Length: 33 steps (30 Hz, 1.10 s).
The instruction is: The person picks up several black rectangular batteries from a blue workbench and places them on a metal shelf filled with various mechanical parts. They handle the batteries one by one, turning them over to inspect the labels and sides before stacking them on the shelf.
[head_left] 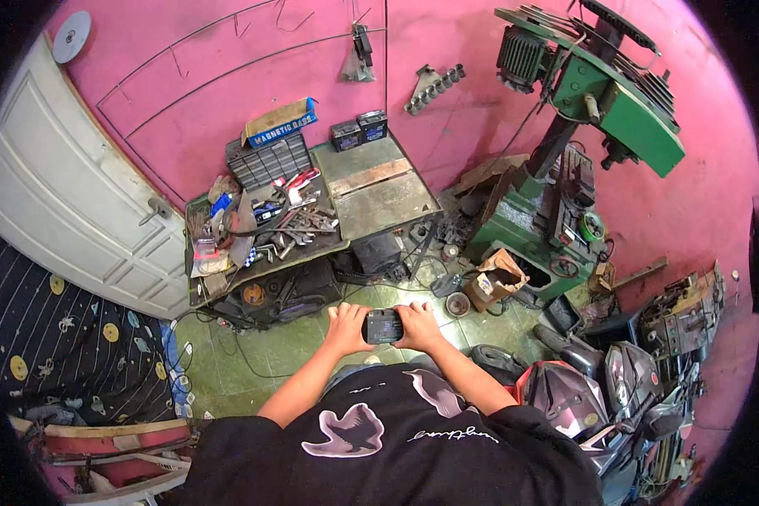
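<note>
Held out in front of me at waist height is a small black box-shaped battery with faint print on its face. My left hand grips its left end, fingers curled over the far side. The opposite end sits in my right hand, closed the same way. Beyond, at the back edge of a worn workbench, stand two similar black batteries, the left one beside the right one.
Left of the workbench, hand tools lie heaped beside a grey compartment case. A green drill press stands at the back right. An open cardboard box is on the tiled floor. Motorcycle body parts crowd the right; a white door stands left.
</note>
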### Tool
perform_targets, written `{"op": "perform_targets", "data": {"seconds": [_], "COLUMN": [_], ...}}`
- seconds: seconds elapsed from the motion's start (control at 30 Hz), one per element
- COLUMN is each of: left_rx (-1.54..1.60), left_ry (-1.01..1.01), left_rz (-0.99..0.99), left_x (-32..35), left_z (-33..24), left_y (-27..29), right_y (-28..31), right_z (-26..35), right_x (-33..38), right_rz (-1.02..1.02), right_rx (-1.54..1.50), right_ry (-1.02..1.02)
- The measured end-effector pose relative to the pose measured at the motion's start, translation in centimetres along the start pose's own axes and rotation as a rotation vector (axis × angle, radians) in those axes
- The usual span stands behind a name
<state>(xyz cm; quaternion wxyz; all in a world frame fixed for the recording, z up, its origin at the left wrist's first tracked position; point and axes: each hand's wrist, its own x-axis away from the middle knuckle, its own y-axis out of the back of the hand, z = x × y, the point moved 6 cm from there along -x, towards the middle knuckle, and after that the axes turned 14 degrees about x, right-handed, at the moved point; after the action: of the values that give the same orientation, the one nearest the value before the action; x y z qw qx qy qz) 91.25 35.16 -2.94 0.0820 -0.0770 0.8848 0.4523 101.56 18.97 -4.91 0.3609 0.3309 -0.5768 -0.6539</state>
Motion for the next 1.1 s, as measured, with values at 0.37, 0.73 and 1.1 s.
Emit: {"op": "perform_targets", "data": {"seconds": [0.37,0.73,1.1], "left_rx": [-0.038,-0.206,-0.387], "left_ry": [0.095,0.19,0.187], "left_rz": [-0.117,-0.35,-0.411], "left_x": [-16.0,-37.8,-43.3], "left_z": [8.0,20.1,32.3], "left_y": [1.7,4.9,1.8], "right_y": [3.5,5.8,-4.3], "right_z": [-9.4,-20.3,-23.0], "right_x": [-18.0,-42.9,-54.1], "right_rz": [-0.059,-0.286,-0.479], "right_rx": [0.107,0.197,0.295], "right_ry": [0.139,0.277,0.233]}}
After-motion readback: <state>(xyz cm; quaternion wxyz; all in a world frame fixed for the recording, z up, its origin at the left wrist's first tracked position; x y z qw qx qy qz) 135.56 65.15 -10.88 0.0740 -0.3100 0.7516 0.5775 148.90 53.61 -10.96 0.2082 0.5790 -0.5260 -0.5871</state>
